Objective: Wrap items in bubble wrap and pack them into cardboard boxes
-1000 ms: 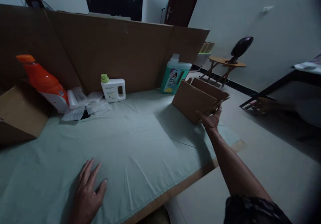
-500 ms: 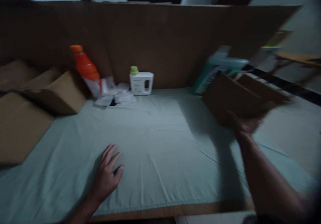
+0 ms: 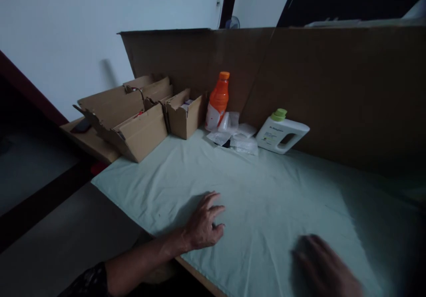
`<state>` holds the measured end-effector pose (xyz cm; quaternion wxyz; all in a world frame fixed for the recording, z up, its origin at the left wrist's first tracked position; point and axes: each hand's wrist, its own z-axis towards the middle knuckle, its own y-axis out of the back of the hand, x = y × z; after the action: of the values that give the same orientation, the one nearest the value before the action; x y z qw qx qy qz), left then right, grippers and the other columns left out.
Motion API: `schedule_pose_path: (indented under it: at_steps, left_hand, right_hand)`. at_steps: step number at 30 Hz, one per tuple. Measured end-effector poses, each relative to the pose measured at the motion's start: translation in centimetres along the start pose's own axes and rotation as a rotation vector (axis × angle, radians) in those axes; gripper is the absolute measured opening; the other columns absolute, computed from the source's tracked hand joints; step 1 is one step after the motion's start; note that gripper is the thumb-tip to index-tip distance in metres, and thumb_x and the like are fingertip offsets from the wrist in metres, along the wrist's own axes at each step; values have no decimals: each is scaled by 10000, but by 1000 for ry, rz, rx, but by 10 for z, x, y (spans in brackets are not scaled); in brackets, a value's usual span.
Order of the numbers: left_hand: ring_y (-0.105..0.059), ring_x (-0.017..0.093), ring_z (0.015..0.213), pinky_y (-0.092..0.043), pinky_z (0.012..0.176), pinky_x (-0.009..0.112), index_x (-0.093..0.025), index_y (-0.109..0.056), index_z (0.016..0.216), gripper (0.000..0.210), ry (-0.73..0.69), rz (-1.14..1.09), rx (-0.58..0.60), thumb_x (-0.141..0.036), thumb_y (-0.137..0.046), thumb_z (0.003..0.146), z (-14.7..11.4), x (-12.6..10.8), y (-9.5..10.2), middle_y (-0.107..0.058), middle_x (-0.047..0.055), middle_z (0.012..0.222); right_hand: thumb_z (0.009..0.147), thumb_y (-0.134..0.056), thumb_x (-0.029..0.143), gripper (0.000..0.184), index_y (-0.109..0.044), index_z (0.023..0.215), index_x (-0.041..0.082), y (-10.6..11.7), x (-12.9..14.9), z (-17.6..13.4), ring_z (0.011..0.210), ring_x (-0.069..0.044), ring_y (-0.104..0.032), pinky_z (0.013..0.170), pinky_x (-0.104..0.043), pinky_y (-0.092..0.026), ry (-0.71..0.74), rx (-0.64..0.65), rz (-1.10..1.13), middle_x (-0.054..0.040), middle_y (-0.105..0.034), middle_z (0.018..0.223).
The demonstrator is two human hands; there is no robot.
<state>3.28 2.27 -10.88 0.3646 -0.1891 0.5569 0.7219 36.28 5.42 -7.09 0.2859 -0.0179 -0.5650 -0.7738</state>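
Cardboard backs bottle and jug, perhaps screening them; left hand loosely spread over cloth; right hand too blurred to tell

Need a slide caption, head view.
Left hand open, right hand blurred, both over a pale green cloth; cardboard boxes, orange bottle and white jug beyond.

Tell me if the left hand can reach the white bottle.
Likely yes: the left hand looks empty, and only cloth shows between it and the white bottle, with bubble wrap off to one side.
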Motion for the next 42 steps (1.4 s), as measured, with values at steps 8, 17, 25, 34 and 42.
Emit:
schedule_pose_path:
  at_steps: [8, 17, 25, 34, 42]
  left_hand:
    - [-345, 341, 1486, -267, 1239, 522, -70, -580, 1330, 528, 3, 374, -513, -173, -594, 812, 133, 49, 145, -484, 230, 1496]
    - [-319, 374, 1486, -203, 1215, 580, -146, -735, 895, 211, 172, 662, -570, -204, -555, 801, 242, 104, 210, -566, 189, 1451]
    - [-362, 337, 1448, -185, 1226, 552, -167, -718, 967, 238, 81, 668, -620, -260, -529, 855, 230, 83, 212, -580, 147, 1424]
    - [-349, 382, 1464, -222, 1198, 601, -126, -738, 1121, 410, 221, 597, -552, -198, -506, 790, 239, 86, 214, -541, 195, 1479]
    - [-372, 379, 1465, -184, 1233, 635, -134, -726, 791, 186, -238, 718, -540, -146, -542, 819, 130, 13, 197, -576, 172, 1450]
  right_hand:
    - [916, -618, 532, 495, -627, 1364, 323, -84, 122, -12, 1372, -304, -533, 1081, -457, -500, 615, 455, 222, -63, -557, 1496]
    - [954, -548, 485, 393, -649, 1281, 291, -137, 76, -27, 1307, -273, -591, 957, -377, -529, 746, 227, 154, -58, -643, 1403]
    - [841, -603, 337, 482, -641, 1316, 261, -107, 104, -21, 1390, -315, -505, 1063, -450, -452, 585, 430, 262, -87, -561, 1491]
    - [876, -583, 290, 464, -622, 1337, 252, -67, 135, -19, 1391, -301, -500, 1109, -467, -406, 461, 435, 301, -112, -585, 1462]
    - [885, -575, 249, 446, -608, 1330, 251, -80, 126, -25, 1384, -291, -511, 1106, -488, -444, 472, 359, 363, -109, -599, 1441]
